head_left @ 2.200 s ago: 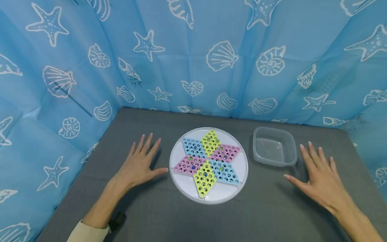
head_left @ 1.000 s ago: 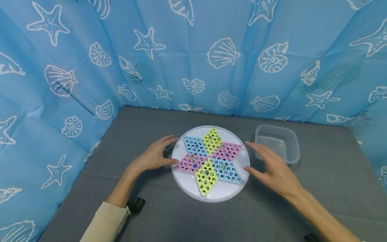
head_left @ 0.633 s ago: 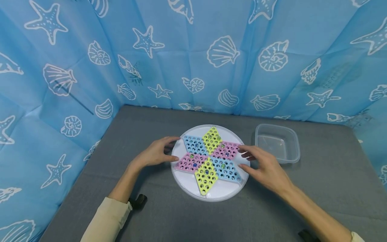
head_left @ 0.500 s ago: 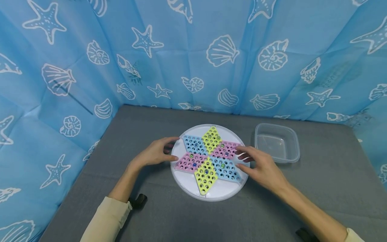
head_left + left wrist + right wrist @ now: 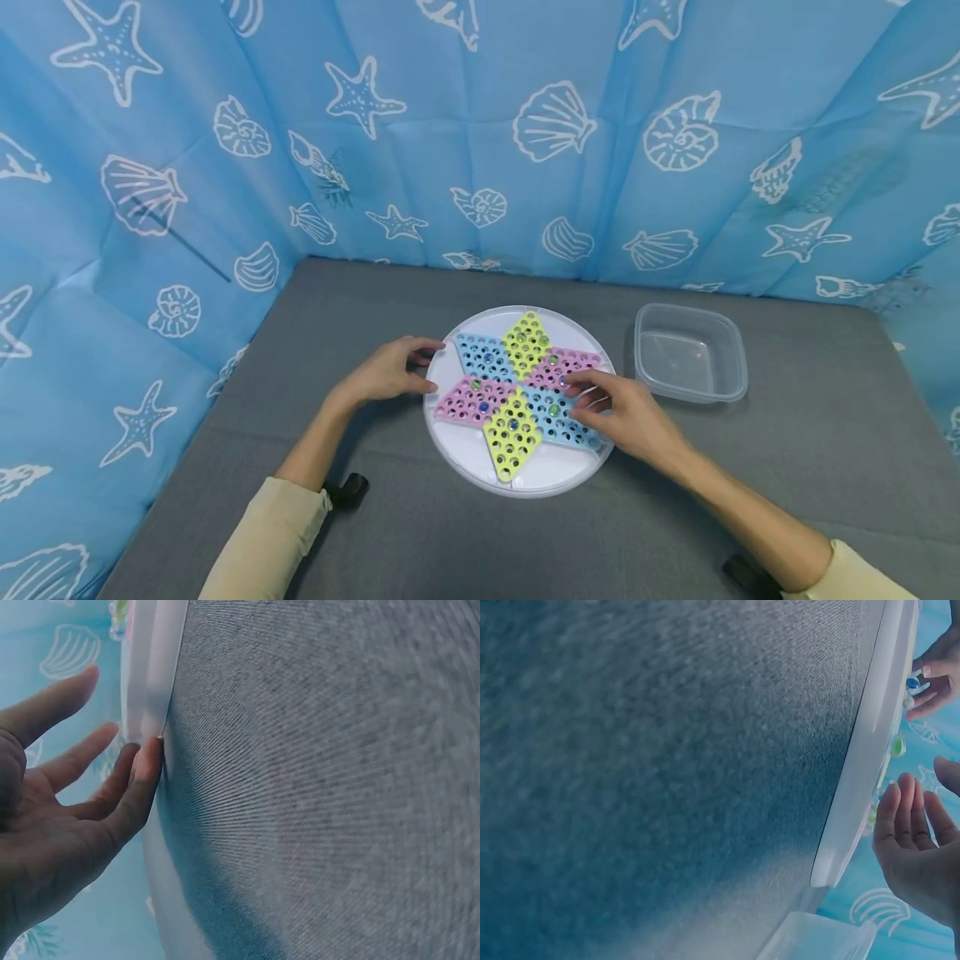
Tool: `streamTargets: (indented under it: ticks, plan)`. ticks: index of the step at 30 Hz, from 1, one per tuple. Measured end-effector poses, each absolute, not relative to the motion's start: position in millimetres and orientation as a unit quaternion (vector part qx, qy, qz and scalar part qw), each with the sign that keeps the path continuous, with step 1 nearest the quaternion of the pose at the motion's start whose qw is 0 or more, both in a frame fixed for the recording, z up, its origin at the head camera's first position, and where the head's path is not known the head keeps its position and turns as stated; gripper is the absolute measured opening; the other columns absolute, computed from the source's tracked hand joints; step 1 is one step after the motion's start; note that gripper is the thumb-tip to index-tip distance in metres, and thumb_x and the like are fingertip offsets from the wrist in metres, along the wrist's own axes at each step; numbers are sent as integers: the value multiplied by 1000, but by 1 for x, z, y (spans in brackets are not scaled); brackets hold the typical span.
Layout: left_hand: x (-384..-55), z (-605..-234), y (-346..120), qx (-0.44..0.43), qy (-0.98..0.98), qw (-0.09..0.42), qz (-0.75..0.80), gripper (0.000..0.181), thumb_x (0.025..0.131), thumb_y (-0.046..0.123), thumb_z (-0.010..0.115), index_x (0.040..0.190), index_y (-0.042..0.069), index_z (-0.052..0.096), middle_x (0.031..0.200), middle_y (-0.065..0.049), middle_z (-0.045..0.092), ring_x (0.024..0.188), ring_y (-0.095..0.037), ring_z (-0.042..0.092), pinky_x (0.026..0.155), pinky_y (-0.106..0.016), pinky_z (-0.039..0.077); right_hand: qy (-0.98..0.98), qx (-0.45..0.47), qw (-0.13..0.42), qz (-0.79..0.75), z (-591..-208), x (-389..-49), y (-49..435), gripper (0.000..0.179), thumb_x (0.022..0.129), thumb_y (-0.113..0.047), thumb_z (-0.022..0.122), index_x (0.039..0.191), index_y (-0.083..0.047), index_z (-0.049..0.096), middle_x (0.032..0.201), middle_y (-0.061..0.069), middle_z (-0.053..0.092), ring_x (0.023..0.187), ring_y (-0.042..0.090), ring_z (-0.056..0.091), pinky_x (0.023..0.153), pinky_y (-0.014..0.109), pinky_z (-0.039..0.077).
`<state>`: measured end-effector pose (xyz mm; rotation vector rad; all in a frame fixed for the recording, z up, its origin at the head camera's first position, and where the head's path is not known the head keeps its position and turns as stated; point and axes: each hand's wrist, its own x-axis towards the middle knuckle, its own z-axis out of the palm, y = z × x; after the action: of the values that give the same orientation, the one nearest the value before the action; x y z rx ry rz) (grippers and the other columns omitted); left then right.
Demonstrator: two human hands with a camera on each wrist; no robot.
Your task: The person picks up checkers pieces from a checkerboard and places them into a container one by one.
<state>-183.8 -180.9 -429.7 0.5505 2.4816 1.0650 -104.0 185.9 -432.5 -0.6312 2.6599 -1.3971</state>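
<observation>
In the head view, we saw the game board [image 5: 456,444] on the grey cloth [image 5: 450,542] between the two hands. The right hand [image 5: 630,417] reached in over the board's right side, its thumb and fingers parted in a loose curve. Its fingertips came just beside a blue marble [image 5: 564,382] on the far-right pink section, with a green marble [image 5: 554,410] just beyond the thumb, on the blue section. So we judged both marbles to lie nearest that hand, slightly to its left. The round board had no long axis, though its yellow points ran from near to far. The left hand [image 5: 390,371] was at the opposite rim, and the clear container [image 5: 690,392] stood off to the right.

The left wrist view told us what the head view could not: two fingertips met the board's edge low by the cloth, while the other digits spread apart, gripping nothing.

In the right wrist view, we found a gap between the right thumb and fingers with nothing held in it. Seen edge-on, marbles stood proud of the board; whether the fingers touched one, we couldn't tell.
</observation>
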Motion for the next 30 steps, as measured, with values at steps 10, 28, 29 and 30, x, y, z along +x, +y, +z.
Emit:
streamTargets:
  ticks: [10, 28, 29, 30]
  plan:
    - [-187, -438, -181, 201, 880, 188, 387, 58, 82, -1, 76, 137, -1, 54, 122, -20, 50, 111, -32, 54, 90, -41, 50, 882, -197, 75, -422, -438, -109, 176, 30, 85, -4, 73, 115, -2, 69, 95, 2, 71, 81, 11, 66, 75, 26, 54]
    - [-193, -438, -183, 218, 854, 226, 416, 59, 85, -6, 71, 139, -4, 47, 125, -22, 46, 111, -32, 49, 91, -42, 46, 914, -184, 51, -357, -440, -117, 165, 20, 79, -19, 84, 96, -12, 79, 78, -10, 65, 70, 4, 58, 63, 24, 48]
    - [-193, -439, -183, 217, 853, 226, 418, 59, 85, -6, 71, 139, -4, 47, 126, -23, 46, 112, -32, 49, 92, -43, 46, 917, -182, 46, -352, -440, -117, 164, 19, 78, -20, 84, 95, -12, 79, 77, -10, 65, 70, 4, 58, 63, 24, 48]
    - [-193, -439, -183, 216, 852, 227, 420, 59, 85, -6, 71, 139, -4, 47, 126, -23, 46, 112, -33, 49, 92, -44, 46, 919, -180, 42, -349, -441, -116, 163, 18, 78, -20, 84, 95, -13, 79, 77, -10, 65, 70, 4, 58, 62, 24, 48]
